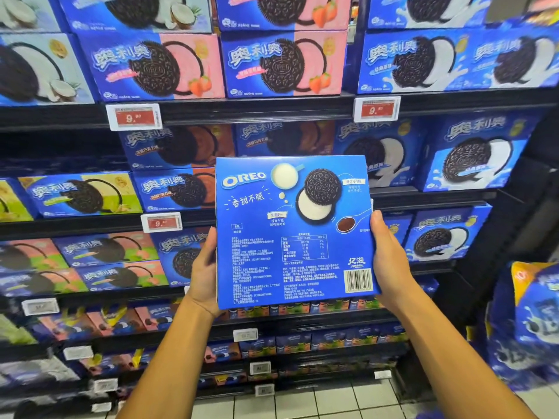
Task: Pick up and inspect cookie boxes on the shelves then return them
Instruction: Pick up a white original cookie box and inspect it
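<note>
Here the fingers of both hands, left [203,278] and right [390,261], are hidden behind the box [290,234] they grip upright before the shelves [257,108], its back reading "OREO", small print blurred.

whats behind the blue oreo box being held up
Shelves of cookie boxes show around the held box, which both hands hold. It covers the boxes and shelf edge straight behind it.
</note>
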Tool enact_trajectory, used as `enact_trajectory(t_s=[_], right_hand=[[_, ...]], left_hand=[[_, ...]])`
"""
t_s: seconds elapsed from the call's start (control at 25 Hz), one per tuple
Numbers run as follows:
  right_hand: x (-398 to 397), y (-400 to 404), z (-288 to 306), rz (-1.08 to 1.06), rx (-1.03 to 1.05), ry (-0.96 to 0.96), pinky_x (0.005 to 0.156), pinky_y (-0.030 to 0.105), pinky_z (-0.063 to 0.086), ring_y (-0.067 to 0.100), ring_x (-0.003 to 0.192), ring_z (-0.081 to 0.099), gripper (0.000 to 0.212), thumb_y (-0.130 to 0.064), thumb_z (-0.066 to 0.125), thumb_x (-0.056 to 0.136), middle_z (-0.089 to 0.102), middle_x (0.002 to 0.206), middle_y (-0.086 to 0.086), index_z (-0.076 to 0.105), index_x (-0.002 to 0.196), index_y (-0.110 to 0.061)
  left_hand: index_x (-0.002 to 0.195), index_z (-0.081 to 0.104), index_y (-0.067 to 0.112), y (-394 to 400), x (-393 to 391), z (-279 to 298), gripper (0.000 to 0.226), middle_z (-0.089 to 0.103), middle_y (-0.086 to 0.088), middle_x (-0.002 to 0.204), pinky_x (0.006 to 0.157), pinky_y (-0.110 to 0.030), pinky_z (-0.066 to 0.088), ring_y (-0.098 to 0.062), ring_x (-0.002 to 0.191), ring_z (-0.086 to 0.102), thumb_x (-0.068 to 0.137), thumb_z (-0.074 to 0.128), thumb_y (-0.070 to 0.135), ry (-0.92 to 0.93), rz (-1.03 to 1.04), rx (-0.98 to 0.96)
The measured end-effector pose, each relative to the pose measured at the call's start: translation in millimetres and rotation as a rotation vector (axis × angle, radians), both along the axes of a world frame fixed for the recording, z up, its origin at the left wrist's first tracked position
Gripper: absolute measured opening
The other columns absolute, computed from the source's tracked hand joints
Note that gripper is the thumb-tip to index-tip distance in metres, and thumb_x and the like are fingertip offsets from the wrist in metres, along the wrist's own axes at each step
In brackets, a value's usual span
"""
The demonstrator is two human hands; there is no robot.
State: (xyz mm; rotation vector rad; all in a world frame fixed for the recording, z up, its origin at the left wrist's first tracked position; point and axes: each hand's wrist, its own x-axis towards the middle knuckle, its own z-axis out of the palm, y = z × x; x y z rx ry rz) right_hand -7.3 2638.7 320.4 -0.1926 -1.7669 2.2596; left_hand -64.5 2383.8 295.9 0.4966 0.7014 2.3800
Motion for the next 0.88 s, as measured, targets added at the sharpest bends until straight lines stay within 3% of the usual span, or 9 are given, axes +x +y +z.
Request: enact_trajectory(t_s=[0.16, 0.32, 0.52, 0.6, 0.72, 0.8, 0.88], right_hand=[[1.0, -1.6, -0.8, -0.009, 0.004, 0.004, 0.06, 0.03, 0.06, 0.022, 0.087, 0.077, 0.042, -0.061, 0.044, 0.093, 0.079, 0.1, 0.003, 0.068, 0.108, -0.03], [2.1, -5.9, -0.2, 0.01, -0.009, 0.003, 0.058, 0.03, 0.06, 0.024, 0.085, 0.077, 0.042, -0.065, 0.048, 0.082, 0.079, 0.099, 0.005, 0.074, 0.094, -0.034], [-1.5, -7.4, -2.6, 0.049, 0.001, -0.03, 0.058, 0.03, 0.06, 0.024, 0.086, 0.077, 0.044, -0.06, 0.039, 0.098, 0.079, 0.1, 0.004, 0.076, 0.087, -0.039], [-5.7, -5.4, -5.0, 0.04, 0.007, -0.036, 0.059, 0.03, 0.06, 0.024, 0.088, 0.077, 0.044, -0.062, 0.039, 0.097, 0.079, 0.101, 0.003, 0.075, 0.093, -0.038], [-17.4, -6.4, -6.1, -0.002, 0.03, -0.094, 0.061, 0.035, 0.062, 0.022, 0.09, 0.076, 0.055, -0.07, 0.039, 0.09, 0.078, 0.103, 0.002, 0.07, 0.112, -0.03], [-29.2, -7.0, -11.0, -0.019, 0.009, -0.158, 0.063, 0.038, 0.062, 0.022, 0.092, 0.076, 0.062, -0.075, 0.038, 0.086, 0.078, 0.105, 0.0, 0.069, 0.116, -0.03], [-37.5, -16.6, -10.5, -0.034, 0.015, -0.225, 0.075, 0.044, 0.063, 0.024, 0.096, 0.075, 0.066, -0.076, 0.037, 0.085, 0.077, 0.107, 0.002, 0.068, 0.119, -0.029]], left_hand=[[0.146, 0.037, -0.004, 1.2, -1.0, -3.8, 0.058, 0.044, -0.027, 0.147, 0.118, -0.057, 0.02, -0.045, 0.139, 0.037, 0.106, 0.029, 0.037, -0.02, -0.106, 0.049], [0.148, 0.034, -0.005, -3.8, -8.3, 3.8, 0.059, 0.04, -0.028, 0.149, 0.117, -0.057, 0.018, -0.046, 0.14, 0.033, 0.107, 0.028, 0.037, 0.049, -0.201, 0.109], [0.145, 0.037, -0.007, -10.2, -7.8, 5.3, 0.058, 0.044, -0.03, 0.146, 0.116, -0.059, 0.021, -0.048, 0.137, 0.037, 0.106, 0.034, 0.035, 0.067, -0.22, 0.133], [0.14, 0.047, -0.005, -8.0, -0.4, 12.1, 0.056, 0.052, -0.027, 0.14, 0.113, -0.057, 0.031, -0.044, 0.132, 0.046, 0.102, 0.045, 0.036, 0.075, -0.185, 0.096], [0.12, 0.072, 0.016, -7.7, 11.2, 27.8, 0.062, 0.071, -0.009, 0.121, 0.087, -0.045, 0.057, -0.03, 0.112, 0.067, 0.072, 0.081, 0.053, 0.158, 0.153, -0.209], [0.118, 0.073, 0.024, 4.8, 20.7, 44.2, 0.068, 0.07, -0.005, 0.122, 0.081, -0.04, 0.059, -0.025, 0.111, 0.068, 0.064, 0.08, 0.064, 0.241, 0.226, -0.363], [0.123, 0.068, 0.026, 25.3, 30.2, 59.5, 0.073, 0.07, 0.0, 0.124, 0.085, -0.037, 0.058, -0.021, 0.112, 0.067, 0.066, 0.073, 0.07, 0.319, 0.263, -0.5]])
